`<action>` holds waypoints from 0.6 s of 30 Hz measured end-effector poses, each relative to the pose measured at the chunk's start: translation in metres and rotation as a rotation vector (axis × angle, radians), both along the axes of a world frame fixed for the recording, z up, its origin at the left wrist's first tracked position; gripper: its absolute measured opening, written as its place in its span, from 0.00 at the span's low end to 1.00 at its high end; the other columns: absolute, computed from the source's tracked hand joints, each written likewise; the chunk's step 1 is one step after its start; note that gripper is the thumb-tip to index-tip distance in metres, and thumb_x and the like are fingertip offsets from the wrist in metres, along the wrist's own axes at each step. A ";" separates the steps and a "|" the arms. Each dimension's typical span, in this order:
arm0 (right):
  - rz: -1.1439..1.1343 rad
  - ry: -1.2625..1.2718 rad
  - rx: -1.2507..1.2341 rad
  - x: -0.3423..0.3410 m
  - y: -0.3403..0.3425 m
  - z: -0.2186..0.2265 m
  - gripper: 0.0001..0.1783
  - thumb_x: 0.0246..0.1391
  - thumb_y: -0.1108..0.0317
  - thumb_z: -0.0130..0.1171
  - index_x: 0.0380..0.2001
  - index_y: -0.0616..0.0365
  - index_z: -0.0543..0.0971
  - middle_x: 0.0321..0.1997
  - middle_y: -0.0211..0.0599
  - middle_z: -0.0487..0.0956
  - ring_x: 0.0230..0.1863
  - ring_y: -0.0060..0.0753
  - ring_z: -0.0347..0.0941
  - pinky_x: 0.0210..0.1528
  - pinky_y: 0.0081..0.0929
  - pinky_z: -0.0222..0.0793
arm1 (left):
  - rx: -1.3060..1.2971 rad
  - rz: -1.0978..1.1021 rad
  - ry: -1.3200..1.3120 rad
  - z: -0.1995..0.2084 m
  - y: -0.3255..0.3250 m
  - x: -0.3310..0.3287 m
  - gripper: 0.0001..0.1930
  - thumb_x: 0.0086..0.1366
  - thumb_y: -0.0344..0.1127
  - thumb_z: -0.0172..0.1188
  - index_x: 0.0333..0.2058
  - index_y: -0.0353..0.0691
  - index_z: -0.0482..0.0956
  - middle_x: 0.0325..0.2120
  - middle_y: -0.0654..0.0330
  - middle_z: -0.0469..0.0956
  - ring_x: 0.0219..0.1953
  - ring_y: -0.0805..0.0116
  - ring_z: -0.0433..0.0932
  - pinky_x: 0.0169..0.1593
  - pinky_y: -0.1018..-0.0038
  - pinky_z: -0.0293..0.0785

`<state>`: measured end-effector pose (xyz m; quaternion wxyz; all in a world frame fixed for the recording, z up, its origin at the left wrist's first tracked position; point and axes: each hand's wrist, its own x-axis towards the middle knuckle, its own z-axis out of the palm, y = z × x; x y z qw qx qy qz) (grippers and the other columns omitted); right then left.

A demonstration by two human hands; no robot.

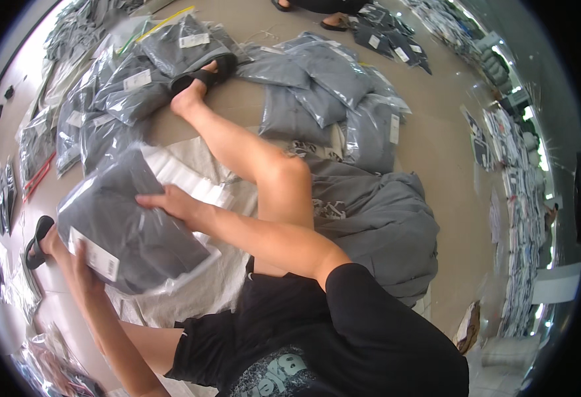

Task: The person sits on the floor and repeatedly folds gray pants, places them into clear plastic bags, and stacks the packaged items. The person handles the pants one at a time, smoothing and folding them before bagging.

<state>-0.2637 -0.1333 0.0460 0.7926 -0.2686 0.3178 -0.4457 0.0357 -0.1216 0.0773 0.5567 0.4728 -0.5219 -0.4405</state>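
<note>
A dark grey folded garment in a clear plastic bag (128, 221) is held up over my lap, tilted, with a white label (98, 257) near its lower left edge. My left hand (87, 276) grips that lower left edge, its fingers partly hidden behind the bag. My right hand (175, 204) pinches the right side, with its thumb lying across the front. Beneath and behind the bag lie white, flat plastic bags (188, 175) on a beige cloth (171, 309). A heap of loose grey garments (376, 231) rests to the right of my knee.
Bagged grey garments (135, 83) lie in a pile at the far left, around my sandalled foot. Another pile of bagged garments (330, 83) lies beyond my knee. Long stacks of packages (522, 218) line the right side. Another person's sandalled feet (335, 22) show at the top.
</note>
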 end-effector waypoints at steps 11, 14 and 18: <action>-0.793 0.144 0.001 -0.213 -0.015 0.188 0.28 0.71 0.57 0.60 0.65 0.66 0.75 0.60 0.45 0.82 0.63 0.33 0.77 0.66 0.31 0.73 | 0.013 -0.902 0.546 0.144 0.133 -0.210 0.09 0.74 0.35 0.64 0.38 0.35 0.80 0.34 0.60 0.77 0.35 0.71 0.75 0.41 0.74 0.71; -0.555 0.988 -0.263 -0.346 0.052 0.141 0.31 0.69 0.46 0.63 0.61 0.63 0.79 0.58 0.39 0.85 0.52 0.32 0.84 0.58 0.31 0.78 | -0.016 -1.536 1.022 0.172 0.195 -0.276 0.07 0.74 0.32 0.64 0.41 0.33 0.82 0.31 0.61 0.78 0.28 0.71 0.75 0.33 0.74 0.68; -0.563 1.489 0.016 -0.510 0.216 0.096 0.22 0.70 0.54 0.64 0.57 0.58 0.84 0.46 0.31 0.87 0.42 0.19 0.83 0.40 0.19 0.75 | 0.526 -1.532 1.824 0.206 0.267 -0.277 0.09 0.73 0.26 0.65 0.47 0.25 0.84 0.43 0.46 0.86 0.41 0.57 0.87 0.41 0.70 0.82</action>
